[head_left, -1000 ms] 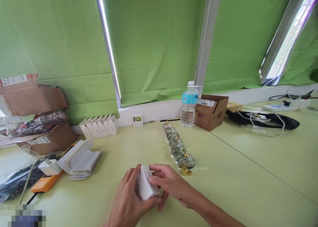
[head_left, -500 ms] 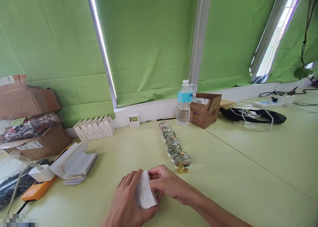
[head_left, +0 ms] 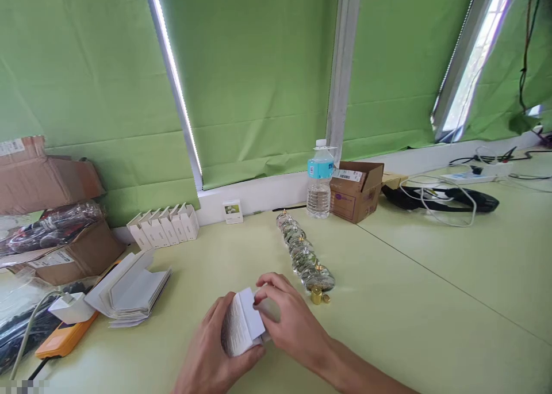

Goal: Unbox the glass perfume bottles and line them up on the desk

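Observation:
A small white paper box (head_left: 240,324) with printed text on one side is held low in the middle of the view. My left hand (head_left: 211,342) wraps around it from the left, thumb along the near edge. A plain white flap shows raised at the box's right side. My right hand (head_left: 287,319) is at that flap, fingers curled and pressed against it; its fingertips are partly hidden. Just beyond are several clear round glass bottles (head_left: 304,256) with gold tops, lined up away from me. Two gold caps (head_left: 316,295) stand at the near end of this row.
Several white boxes (head_left: 164,227) stand by the wall, left of a small white card (head_left: 233,211). White folded sheets (head_left: 133,290) lie at left near an orange power strip (head_left: 64,337). A water bottle (head_left: 319,178), brown carton (head_left: 356,192) and black device with cable (head_left: 440,198) stand at the back.
The box has turned and shifted slightly left in my left hand, and a white flap now shows. My right hand has risen a little, its fingers bent over the flap's edge.

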`<control>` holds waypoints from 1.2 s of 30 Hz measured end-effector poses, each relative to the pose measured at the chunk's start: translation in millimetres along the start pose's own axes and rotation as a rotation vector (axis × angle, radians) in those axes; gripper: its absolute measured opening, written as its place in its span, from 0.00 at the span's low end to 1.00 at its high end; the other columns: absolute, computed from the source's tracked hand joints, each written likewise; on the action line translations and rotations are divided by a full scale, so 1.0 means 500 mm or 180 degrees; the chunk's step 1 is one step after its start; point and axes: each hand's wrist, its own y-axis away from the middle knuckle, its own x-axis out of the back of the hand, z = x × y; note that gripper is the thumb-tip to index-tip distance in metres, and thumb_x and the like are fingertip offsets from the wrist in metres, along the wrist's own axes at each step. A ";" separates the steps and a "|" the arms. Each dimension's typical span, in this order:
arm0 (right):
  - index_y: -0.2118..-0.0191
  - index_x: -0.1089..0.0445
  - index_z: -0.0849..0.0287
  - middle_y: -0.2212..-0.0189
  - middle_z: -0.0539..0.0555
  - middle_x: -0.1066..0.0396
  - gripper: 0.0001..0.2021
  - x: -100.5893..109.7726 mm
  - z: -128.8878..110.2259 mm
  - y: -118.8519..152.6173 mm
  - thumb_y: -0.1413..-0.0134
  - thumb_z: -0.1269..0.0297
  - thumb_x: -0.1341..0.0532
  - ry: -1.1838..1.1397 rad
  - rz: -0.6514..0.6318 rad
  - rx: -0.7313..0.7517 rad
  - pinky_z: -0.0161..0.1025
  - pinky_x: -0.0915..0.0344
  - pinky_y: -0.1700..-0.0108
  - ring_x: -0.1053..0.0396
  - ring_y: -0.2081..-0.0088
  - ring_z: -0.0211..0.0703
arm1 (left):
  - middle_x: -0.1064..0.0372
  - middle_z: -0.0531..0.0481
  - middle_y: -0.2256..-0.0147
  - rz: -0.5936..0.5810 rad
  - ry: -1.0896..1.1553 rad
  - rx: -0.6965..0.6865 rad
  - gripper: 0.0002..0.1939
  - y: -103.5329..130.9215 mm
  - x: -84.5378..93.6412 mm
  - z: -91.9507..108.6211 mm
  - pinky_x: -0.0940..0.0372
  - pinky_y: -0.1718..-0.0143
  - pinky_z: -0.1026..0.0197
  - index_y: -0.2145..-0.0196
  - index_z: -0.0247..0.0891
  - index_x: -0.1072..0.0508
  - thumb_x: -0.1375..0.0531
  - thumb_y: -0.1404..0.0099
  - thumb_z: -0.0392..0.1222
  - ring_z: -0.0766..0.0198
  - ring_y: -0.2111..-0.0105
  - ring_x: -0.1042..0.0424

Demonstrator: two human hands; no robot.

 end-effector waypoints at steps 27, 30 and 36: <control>0.57 0.29 0.60 0.76 0.47 0.28 0.17 0.042 0.040 -0.015 0.59 0.70 0.37 -0.1298 -0.1852 -0.0992 0.28 0.42 0.75 0.34 0.76 0.35 | 0.29 0.48 0.56 -0.0157 -0.0449 0.0000 0.32 0.003 -0.011 0.008 0.35 0.58 0.58 0.51 0.44 0.33 0.31 0.56 0.44 0.53 0.57 0.29; 0.54 0.31 0.57 0.79 0.45 0.29 0.19 0.038 0.031 -0.005 0.56 0.68 0.38 -0.1287 -0.2138 -0.1051 0.29 0.42 0.77 0.34 0.78 0.36 | 0.28 0.48 0.58 -0.0176 -0.0448 -0.0035 0.29 0.001 -0.005 0.007 0.35 0.60 0.58 0.54 0.44 0.32 0.32 0.55 0.46 0.54 0.60 0.29; 0.76 0.35 0.58 0.79 0.47 0.31 0.03 -0.018 0.030 0.022 0.61 0.72 0.43 0.0333 -0.1332 -0.0176 0.33 0.51 0.75 0.38 0.78 0.35 | 0.29 0.47 0.57 -0.0458 -0.0377 -0.0269 0.29 -0.003 0.003 0.001 0.34 0.57 0.58 0.52 0.45 0.32 0.32 0.54 0.47 0.54 0.57 0.29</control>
